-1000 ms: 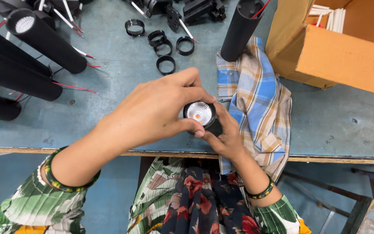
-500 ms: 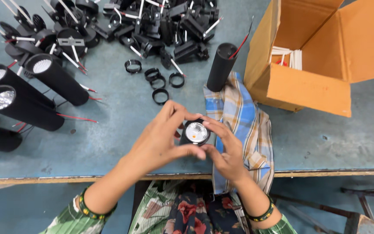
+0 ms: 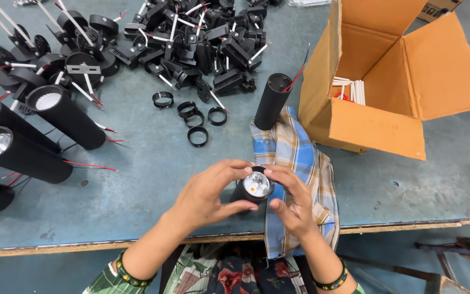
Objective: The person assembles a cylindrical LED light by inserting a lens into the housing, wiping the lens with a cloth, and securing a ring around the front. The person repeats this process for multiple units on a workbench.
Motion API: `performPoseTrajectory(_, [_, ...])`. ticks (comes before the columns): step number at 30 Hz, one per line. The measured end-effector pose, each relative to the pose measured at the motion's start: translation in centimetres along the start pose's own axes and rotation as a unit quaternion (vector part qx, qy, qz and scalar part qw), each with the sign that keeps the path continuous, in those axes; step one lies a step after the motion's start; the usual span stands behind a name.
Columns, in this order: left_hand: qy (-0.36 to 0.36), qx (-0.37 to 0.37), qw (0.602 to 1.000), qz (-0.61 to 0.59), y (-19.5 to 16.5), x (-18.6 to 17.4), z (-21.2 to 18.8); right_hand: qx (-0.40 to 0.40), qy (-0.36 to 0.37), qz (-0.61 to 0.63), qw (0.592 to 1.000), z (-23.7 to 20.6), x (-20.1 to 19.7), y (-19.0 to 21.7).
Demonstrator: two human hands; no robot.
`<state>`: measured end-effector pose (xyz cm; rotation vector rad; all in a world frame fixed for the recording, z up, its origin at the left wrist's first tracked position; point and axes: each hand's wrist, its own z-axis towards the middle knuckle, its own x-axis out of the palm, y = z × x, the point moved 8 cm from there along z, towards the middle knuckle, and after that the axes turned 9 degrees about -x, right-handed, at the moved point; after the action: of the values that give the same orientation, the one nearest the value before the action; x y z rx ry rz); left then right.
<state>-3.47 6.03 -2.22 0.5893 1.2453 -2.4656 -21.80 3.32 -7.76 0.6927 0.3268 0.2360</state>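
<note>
Both hands meet at the near edge of the surface (image 3: 137, 179), closed around one black cylindrical lamp housing (image 3: 252, 188). The left hand (image 3: 208, 193) wraps its body with curled fingers, and the right hand (image 3: 292, 201) pinches the rim, fingertips on the shiny reflector end that faces up. Compared with a second ago, the housing sits a little more upright and more of the reflector shows, the left thumb no longer lying across it; the grip itself looks unchanged, so the handling of that front end seems to be continuing. Beneath the right hand lies a blue checked cloth (image 3: 295, 158). Farther off are loose black rings (image 3: 197, 136), another housing standing on end (image 3: 272, 100), a heap of black brackets (image 3: 191, 43), finished lamps (image 3: 23, 155) at left, and an open cardboard box (image 3: 376, 130) at right.
</note>
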Motion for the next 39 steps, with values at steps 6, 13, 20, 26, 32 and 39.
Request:
performPoseTrajectory(6, [0.031,-0.153,0.973,-0.168,3.5,0.4,1.4,-0.026,-0.041,-0.02,0.999,0.1,0.4,-1.3])
performPoseTrajectory(13, [0.152,-0.246,0.89,-0.352,6.6,4.6,1.6,0.031,-0.069,0.059,0.995,-2.1,0.4,-1.9])
performPoseTrajectory(20, [0.076,-0.281,0.851,-0.438,7.6,5.0,-0.5,0.021,-0.068,0.061,0.996,-2.3,1.0,-1.5])
performPoseTrajectory(26, [0.069,-0.286,0.843,-0.45,7.0,4.6,-0.6,0.018,-0.052,0.045,0.997,-1.9,1.1,-0.9])
performPoseTrajectory(32, [0.074,-0.292,0.83,-0.469,7.1,5.3,-1.0,0.026,-0.069,0.039,0.996,-3.3,0.5,-1.3])
performPoseTrajectory(39, [0.054,-0.3,0.845,-0.439,6.0,4.5,-1.5,0.028,-0.111,-0.048,0.992,-4.0,1.1,0.4])
